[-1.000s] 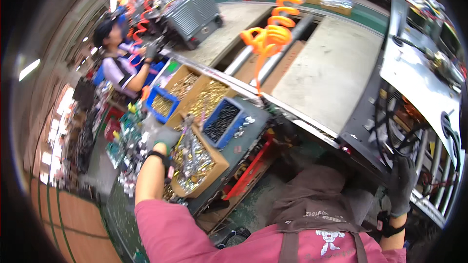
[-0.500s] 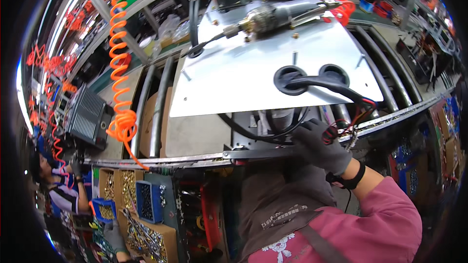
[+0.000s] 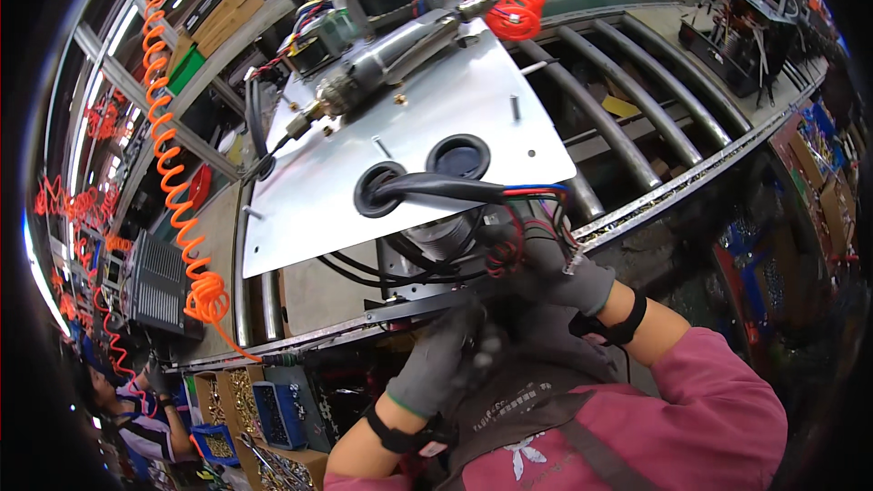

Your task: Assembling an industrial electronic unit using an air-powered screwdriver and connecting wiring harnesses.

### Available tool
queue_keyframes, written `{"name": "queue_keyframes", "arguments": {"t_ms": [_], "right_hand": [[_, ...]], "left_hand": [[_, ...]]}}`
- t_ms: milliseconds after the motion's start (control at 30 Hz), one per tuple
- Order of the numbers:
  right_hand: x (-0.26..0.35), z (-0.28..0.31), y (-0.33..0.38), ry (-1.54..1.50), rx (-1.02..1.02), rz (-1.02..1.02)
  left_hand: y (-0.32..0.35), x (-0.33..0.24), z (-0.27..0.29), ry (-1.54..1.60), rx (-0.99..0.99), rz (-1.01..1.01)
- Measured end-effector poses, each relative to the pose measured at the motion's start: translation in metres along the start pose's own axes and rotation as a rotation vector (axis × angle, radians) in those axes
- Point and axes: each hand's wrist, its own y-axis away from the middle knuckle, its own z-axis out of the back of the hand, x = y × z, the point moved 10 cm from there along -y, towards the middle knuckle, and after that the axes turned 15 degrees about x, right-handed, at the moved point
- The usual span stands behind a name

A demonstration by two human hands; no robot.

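My left hand [image 3: 447, 356], in a grey glove, is at the front edge of the bench with its fingers curled in. Anything pinched in them is too small or blurred to make out. My right hand [image 3: 568, 277], also gloved, reaches under the near edge of a pale metal plate [image 3: 314, 195]. Loose red and black wires [image 3: 516, 235] hang over its fingers and partly hide them. A thick black cable [image 3: 441, 185] passes through a grommet in the plate. Across the plate lies a power screwdriver [image 3: 386, 64]. Beneath it are black hoses [image 3: 400, 259] and a dark metal bar [image 3: 409, 307].
Steel rollers [image 3: 627, 105] run along the conveyor. Coiled orange air hoses [image 3: 168, 159] hang at left. Blue bins [image 3: 277, 414] and cardboard boxes of screws stand lower left, near a co-worker [image 3: 145, 423]. A grey finned unit [image 3: 150, 286] sits on the line.
My left hand has come from the screw bins to the bench edge, fingers curled. My right hand stays by the wires, further under the plate. The view has shifted and turned.
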Motion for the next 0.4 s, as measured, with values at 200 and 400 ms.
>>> {"name": "queue_keyframes", "arguments": {"t_ms": [200,400], "right_hand": [[0.009,0.027,0.009,-0.475,0.007,0.13],[-0.011,-0.013,0.001,-0.408,0.213,0.119]], "left_hand": [[-0.02,-0.006,0.009,-0.135,-0.139,-0.032],[-0.031,-0.002,0.007,-0.206,-0.14,0.063]]}}
